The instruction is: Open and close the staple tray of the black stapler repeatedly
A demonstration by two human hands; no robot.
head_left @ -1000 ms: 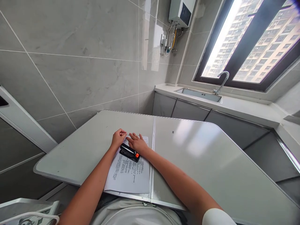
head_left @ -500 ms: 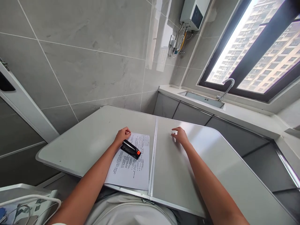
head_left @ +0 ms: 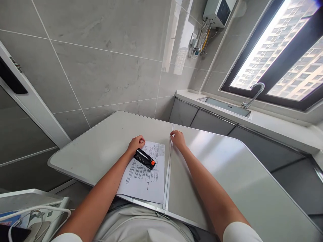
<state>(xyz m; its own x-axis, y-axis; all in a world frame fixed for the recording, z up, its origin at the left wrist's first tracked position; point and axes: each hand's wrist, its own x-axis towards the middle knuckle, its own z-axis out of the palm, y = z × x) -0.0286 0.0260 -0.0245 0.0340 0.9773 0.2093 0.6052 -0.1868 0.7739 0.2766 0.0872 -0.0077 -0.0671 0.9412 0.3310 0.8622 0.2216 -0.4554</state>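
Note:
A printed sheet of paper [head_left: 144, 176] lies on the grey folding table [head_left: 214, 161], left of its middle seam. A black stapler [head_left: 144, 158] with an orange tip rests on the sheet's upper half. My left hand [head_left: 135, 143] sits curled at the paper's top left corner, fingers closed on the corner, touching the stapler's rear. My right hand [head_left: 178, 138] hovers by the seam just right of the paper's top edge, fingers pinched together on something too small to make out.
A tiled wall stands behind the table. A counter with a sink [head_left: 224, 105] and tap [head_left: 253, 94] runs under the window at right. A white cabinet edge [head_left: 32, 111] is at left, and a stand with cables [head_left: 32, 215] at bottom left.
My right hand left the paper, went out to the right half of the table, then came back to the seam near the sheet's top edge. My left hand stayed on the corner.

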